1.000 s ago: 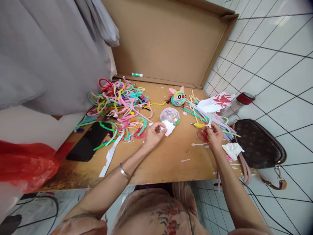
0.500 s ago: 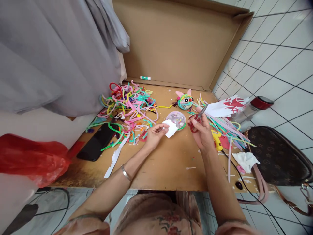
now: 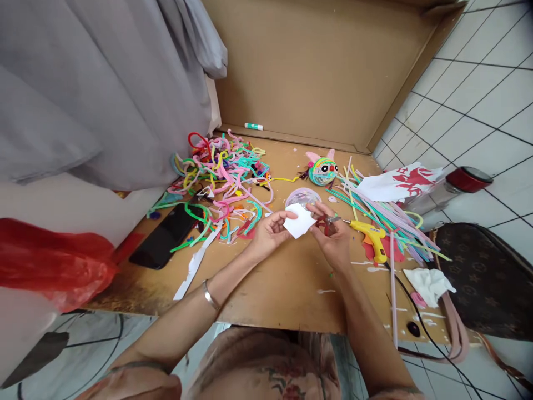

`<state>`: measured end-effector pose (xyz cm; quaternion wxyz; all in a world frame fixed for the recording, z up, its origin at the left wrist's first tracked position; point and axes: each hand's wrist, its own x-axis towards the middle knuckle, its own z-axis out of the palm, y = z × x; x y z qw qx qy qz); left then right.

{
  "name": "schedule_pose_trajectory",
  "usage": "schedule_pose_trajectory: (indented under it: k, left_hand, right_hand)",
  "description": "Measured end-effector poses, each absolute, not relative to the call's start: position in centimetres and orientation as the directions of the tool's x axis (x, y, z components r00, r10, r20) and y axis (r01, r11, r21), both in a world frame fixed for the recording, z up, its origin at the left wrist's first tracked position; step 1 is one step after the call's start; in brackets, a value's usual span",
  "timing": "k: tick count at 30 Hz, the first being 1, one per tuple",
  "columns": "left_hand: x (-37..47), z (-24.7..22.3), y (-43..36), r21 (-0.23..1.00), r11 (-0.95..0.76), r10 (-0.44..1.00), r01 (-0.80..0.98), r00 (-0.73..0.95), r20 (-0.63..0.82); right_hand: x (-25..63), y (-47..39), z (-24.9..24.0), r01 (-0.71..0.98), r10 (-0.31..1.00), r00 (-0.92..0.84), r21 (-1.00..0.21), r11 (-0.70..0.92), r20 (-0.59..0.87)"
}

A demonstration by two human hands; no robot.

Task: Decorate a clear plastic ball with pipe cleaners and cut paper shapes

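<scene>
Low plywood tabletop, cardboard sheet upright at its back edge. White tiled floor with dark grout to the right. Grey fabric draped on the left. Even daylight.

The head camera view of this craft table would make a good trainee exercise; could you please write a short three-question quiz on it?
1. True or false: the left hand holds a white paper piece.
2. Which tool is in the right hand? A) red-handled scissors B) yellow glue gun C) green marker
3. Fill in: the black phone lies on the ______ side of the pipe cleaner pile.

Key: 1 true. 2 A; the glue gun lies on the cardboard tabletop beside that hand. 3 left.
</scene>
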<state>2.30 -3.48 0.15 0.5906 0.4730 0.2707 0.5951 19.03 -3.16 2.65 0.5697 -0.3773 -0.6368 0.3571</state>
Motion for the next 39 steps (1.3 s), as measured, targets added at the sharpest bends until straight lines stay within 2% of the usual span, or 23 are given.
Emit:
schedule_pose_trajectory:
  k: [9,13,17,24,32,39]
  left_hand:
    - [2.2,0.1,-3.4,0.893,-0.16,0.967,-0.42,0.115,0.227]
    - [2.1,0.7,-3.6,0.902,-0.133,0.977,-0.41,0.1,0.19]
    - [2.1,1.2,-3.9,0.913,-0.133,0.974,-0.386,0.119,0.192]
    - [2.5,1.2,-4.2,0.931,-0.182,0.974,-0.316,0.076,0.216]
    - [2.3,1.6,-4.2,0.942,-0.17,0.981,-0.289,0.043,0.19]
    - [2.6,1.4,-4.3,0.946,-0.143,0.987,-0.29,0.034,0.159]
  right_hand:
    - [18.9,-3.7,2.5,0.055,0.861,-0.015,-0.859,0.508,0.508]
    - [18.9,-3.8,2.8,0.11,0.865,-0.059,-0.858,0.502,0.498]
    - [18.8,-3.6,2.6,0.094,0.869,-0.058,-0.864,0.494,0.491]
    - [18.7,-3.4,2.5,0.148,0.818,0.012,-0.811,0.567,0.574]
    - [18.3,-3.5,2.3,0.048,0.886,0.042,-0.887,0.46,0.462]
    - [17.8,-3.6,2.4,0.07,0.862,0.109,-0.868,0.491,0.496]
